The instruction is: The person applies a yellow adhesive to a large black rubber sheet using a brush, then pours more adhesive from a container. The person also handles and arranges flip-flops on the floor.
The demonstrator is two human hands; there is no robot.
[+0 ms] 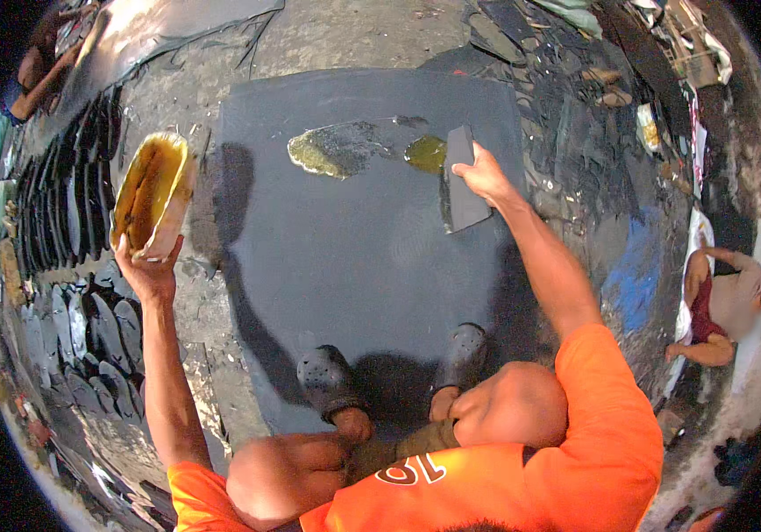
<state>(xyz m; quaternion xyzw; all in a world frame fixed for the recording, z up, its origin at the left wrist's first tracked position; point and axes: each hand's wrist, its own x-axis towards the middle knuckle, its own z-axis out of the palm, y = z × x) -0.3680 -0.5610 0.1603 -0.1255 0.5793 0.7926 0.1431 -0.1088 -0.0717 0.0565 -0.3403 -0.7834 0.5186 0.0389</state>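
Observation:
My left hand (152, 266) grips the lower end of a long, cut-open container (178, 191), tilted up, with yellow-brown, glue-like liquid inside. It is held above the floor, left of a large dark grey sheet (354, 257). Fingers closed, my right hand (487, 176) grasps a flat grey spreader (466, 199) at the sheet's right side. Dark wet residue shows along the spreader's left edge. Just left of it lies a yellowish puddle (425, 153). Farther left on the sheet is a larger smeared patch (318, 152) of the same colour.
My feet in dark clogs (325, 377) rest on the sheet's near part. Stacked black soles (66, 186) and grey sole shapes (88, 332) line the left. Dark offcuts (597, 160) litter the right. One person (739, 293) sits far right; another person's arm (48, 84) shows upper left.

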